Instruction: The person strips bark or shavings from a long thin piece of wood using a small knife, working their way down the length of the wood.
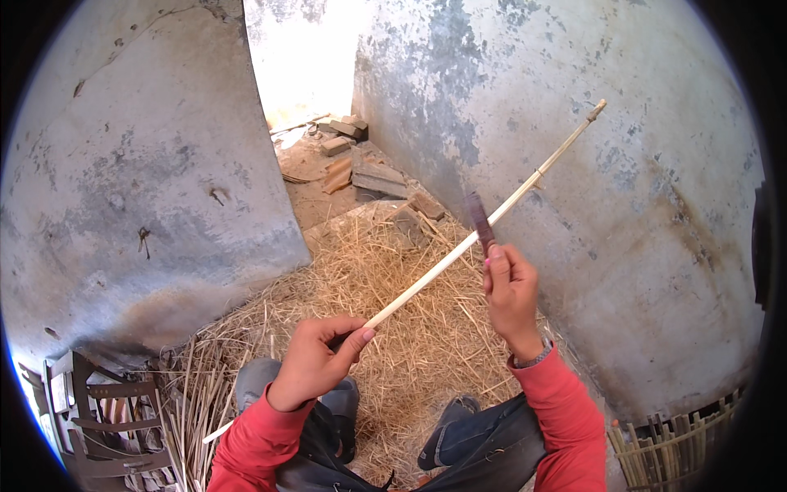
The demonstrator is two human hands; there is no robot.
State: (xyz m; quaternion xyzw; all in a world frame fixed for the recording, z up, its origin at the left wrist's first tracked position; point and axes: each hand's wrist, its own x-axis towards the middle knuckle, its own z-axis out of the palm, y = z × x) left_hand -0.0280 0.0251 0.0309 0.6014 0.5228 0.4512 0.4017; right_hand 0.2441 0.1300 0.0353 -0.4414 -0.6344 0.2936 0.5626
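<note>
A long pale peeled stick [434, 269] runs slantwise from low left up to the far right, its upper end still knotty and darker. My left hand [316, 359] is closed round its lower part, with the thumb along the top; the tail end comes out past my left forearm. In my right hand [512, 299] is a knife with a dark, flat blade [479, 220], gripped between thumb and fingers. The blade points up and lies across the stick's middle; whether it touches the wood I cannot tell. The knife's handle is mostly hidden in my fist.
Straw-like shavings [402, 328] cover the floor round my feet. A pile of thin sticks [201, 394] and a dark wooden chair frame [115, 418] stand at left. Slatted basketwork [676, 447] is at lower right. Bricks [381, 176] lie by the bright doorway, between worn plaster walls [574, 246].
</note>
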